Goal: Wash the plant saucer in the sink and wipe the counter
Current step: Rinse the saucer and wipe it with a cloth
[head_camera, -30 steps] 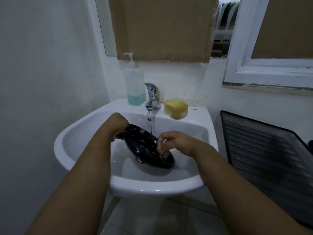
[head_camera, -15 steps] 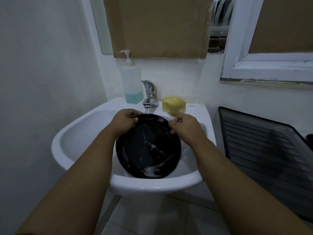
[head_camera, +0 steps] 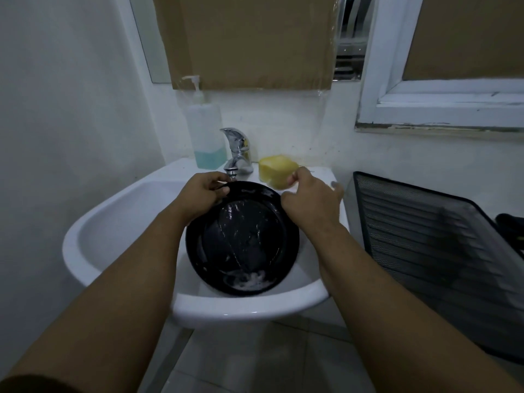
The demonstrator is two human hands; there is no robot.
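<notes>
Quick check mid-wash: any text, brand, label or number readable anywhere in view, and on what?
No text can be read.
White ceramic sink: a small dark mark on the rim by the yellow sponge, too small to read.
Clear pump soap bottle: no label shows.

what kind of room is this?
Likely a small washroom or bathroom: a white basin with a chrome tap, a pump soap bottle on its ledge, and a tiled floor below.

White walls; window frame; tiled floor
</notes>
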